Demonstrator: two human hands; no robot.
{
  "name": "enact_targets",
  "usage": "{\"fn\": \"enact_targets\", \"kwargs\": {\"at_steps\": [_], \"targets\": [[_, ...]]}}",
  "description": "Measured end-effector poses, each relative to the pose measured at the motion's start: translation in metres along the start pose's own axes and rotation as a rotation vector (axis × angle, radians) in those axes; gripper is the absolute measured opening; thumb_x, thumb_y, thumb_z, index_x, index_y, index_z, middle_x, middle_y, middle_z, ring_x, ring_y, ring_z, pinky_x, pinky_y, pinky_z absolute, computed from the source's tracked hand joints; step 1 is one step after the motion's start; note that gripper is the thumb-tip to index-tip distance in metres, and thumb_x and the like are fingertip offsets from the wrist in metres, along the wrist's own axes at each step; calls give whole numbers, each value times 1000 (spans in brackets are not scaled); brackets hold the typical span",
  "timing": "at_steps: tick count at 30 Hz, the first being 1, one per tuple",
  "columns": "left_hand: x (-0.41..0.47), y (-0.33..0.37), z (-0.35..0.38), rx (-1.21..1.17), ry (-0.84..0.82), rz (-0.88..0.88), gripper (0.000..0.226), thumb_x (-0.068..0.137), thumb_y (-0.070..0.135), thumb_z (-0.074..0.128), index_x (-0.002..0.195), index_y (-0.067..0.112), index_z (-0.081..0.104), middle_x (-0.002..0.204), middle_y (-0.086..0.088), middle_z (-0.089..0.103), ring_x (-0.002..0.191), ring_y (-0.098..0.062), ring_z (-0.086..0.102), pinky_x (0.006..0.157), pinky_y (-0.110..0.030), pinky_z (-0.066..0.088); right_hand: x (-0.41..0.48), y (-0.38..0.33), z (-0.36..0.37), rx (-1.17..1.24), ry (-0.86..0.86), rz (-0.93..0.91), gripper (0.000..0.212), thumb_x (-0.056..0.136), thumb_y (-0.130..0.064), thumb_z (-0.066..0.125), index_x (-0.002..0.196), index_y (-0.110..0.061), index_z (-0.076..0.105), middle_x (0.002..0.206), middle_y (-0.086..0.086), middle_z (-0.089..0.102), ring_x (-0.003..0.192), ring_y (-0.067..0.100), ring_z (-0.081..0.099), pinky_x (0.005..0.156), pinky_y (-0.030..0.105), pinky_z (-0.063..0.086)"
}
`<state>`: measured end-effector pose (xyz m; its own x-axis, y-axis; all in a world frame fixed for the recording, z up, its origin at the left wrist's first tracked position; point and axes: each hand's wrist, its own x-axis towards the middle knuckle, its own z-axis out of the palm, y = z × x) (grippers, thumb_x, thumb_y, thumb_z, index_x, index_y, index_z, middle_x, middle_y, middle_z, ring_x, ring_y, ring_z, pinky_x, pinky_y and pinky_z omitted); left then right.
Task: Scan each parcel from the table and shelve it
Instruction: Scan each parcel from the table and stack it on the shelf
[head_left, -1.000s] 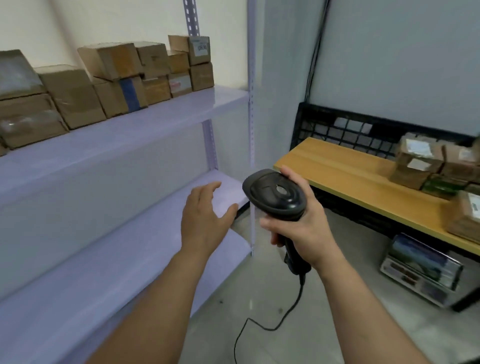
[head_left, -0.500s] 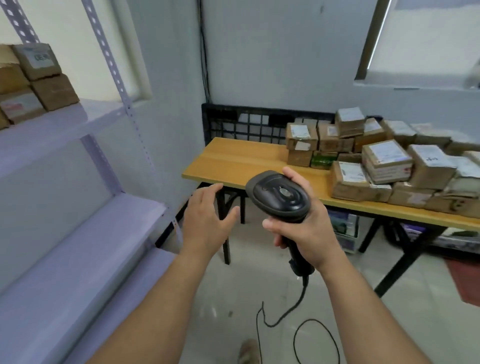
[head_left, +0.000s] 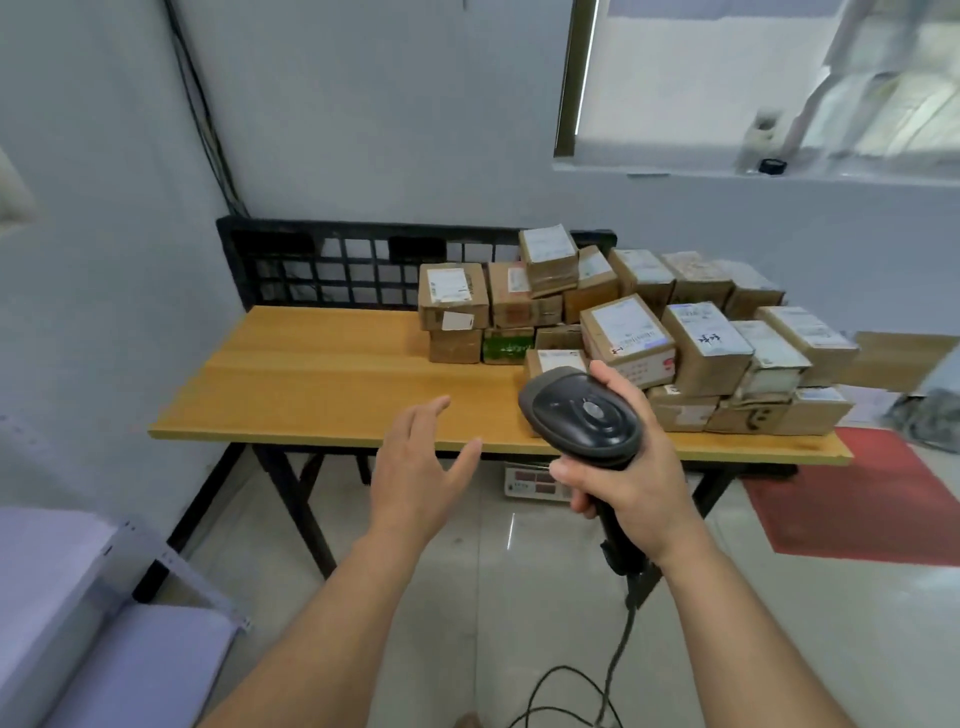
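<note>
Pale floor tiles lie nearest, with the corner of a grey shelf (head_left: 67, 597) at the lower left and a black cable (head_left: 618, 654) looping across the floor. Above them, the left hand (head_left: 415, 467) hovers over the near edge of the counter (head_left: 322, 384), holding nothing, its fingers (head_left: 431, 410) straight and spread. The right hand (head_left: 628, 483) grips the handle of a black scanner (head_left: 582, 415), fingers wrapped round it, with the scan head pointing toward the pile. A small scale (head_left: 530, 480) sits on the floor beneath the counter, and a red mat (head_left: 857, 499) lies to the right. The parcels (head_left: 628, 332) occupy the right half of the counter, stacked two and three high and touching one another; none is in hand. These are small taped cartons with paper labels. Judged by appearance, each is light and stiff enough for one hand, though the tape may be slick and the corners may crush. Recommended hold: across two opposite side faces, label uppermost for the scanner. Take from the top of the pile first, since the lower cartons support the others. All cartons are sealed; their contents cannot be seen. No open bin or tray is in view. Behind the counter a black lattice panel (head_left: 332, 265) leans against the wall; whether it is a crate cannot be told.
</note>
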<state>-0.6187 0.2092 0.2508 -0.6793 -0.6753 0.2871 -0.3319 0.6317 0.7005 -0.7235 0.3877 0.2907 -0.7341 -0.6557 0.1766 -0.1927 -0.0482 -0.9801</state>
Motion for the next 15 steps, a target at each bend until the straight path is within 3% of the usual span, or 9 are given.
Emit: {"fn": "enact_targets", "kwargs": {"at_steps": [6,15], "targets": [[61,0,52,-1,-98,-40,57,92,41,58,142,23,39,135,6,44,121,-9,44,98,-32,44,56,31,-37,-65,45,83,93,71,5,81,138,-46,42,125,4,58,52,27,61,47,31,51],[113,-2,119,19,-219,-113,59,93,44,53,145,26,34,142,4,41,126,-12,42,102,-40,45,105,73,-79,-101,83,183,91,71,-1,83,134,-54,43,126,2,59,52,25,62,50,33,51]]}}
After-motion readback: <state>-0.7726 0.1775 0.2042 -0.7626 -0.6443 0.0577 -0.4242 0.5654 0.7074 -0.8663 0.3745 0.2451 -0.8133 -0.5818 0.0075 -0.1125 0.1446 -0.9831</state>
